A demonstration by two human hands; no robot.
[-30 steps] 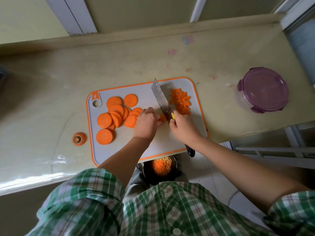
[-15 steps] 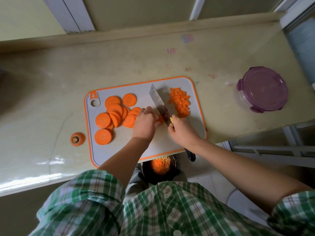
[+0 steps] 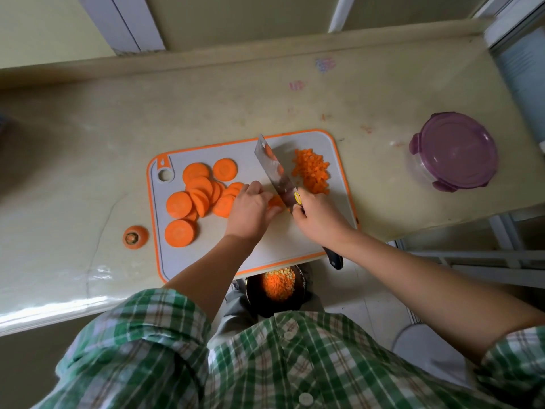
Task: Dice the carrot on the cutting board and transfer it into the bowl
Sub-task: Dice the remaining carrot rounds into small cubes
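**Dicing under way: one piece under the blade, a stack of rounds waiting**

The left hand (image 3: 250, 212) lay knuckles-up at the middle of the cutting board (image 3: 212, 249), its fingers curled down to pin a small carrot piece (image 3: 275, 201). The right hand (image 3: 317, 218) was wrapped tightly round the knife (image 3: 274, 169) at the heel of the blade, and the dark handle end stuck out towards five o'clock. The blade stood just beside the left fingertips, its tip pointing to eleven o'clock.

To do this step well, I judged that the left fingertips should stay tucked behind the knuckles, with the flat of the blade riding against them. Cuts should be even and straight down, and the hand should back away towards nine o'clock after each one. The piece was small, so a slip looked the main risk.

By count:
- One knife and one board.
- One heap of diced carrot (image 3: 311, 171) at the board's two o'clock.
- About ten carrot rounds (image 3: 178, 204) at its nine o'clock, overlapped, so the count was not certain.
- One carrot top (image 3: 135, 237) on the table (image 3: 88, 143), off the board at eight o'clock.
- One purple-lidded container (image 3: 458, 150) at three o'clock.
- One dark bowl (image 3: 299, 301) below the table edge at six o'clock, already holding dice.
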